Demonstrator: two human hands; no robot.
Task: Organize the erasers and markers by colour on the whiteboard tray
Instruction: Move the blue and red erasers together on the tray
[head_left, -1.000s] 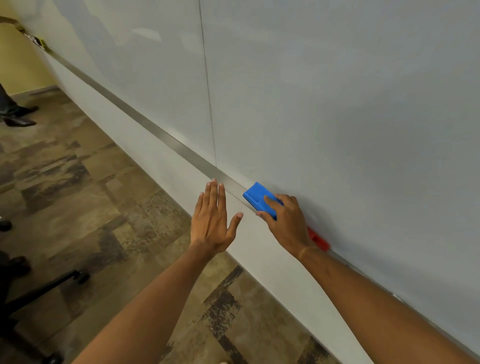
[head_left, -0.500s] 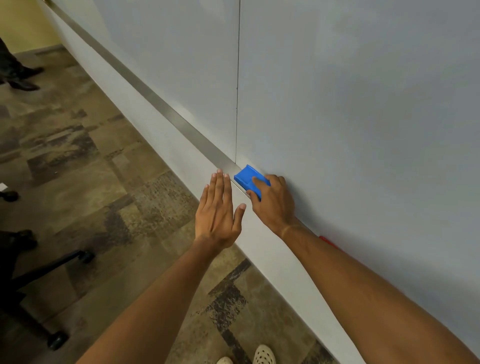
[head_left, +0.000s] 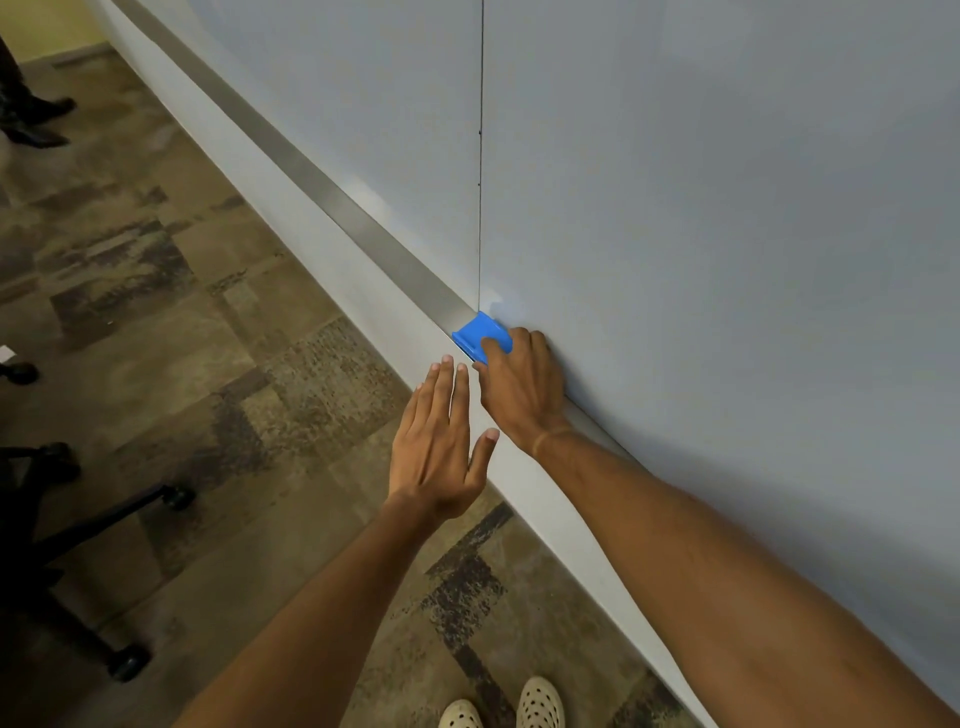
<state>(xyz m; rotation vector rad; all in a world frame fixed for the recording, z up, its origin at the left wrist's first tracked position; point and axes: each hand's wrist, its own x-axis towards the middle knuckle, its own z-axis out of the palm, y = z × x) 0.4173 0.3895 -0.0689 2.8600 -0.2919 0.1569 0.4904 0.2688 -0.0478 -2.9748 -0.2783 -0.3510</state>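
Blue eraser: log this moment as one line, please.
task: sort tray by colour | right hand: grips blue eraser on whiteboard tray | left hand: open, beside tray, holding nothing | markers: none visible

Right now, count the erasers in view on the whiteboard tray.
1: the blue eraser on the tray by the board seam, gripped by the right hand. Others may lie hidden behind the right arm.
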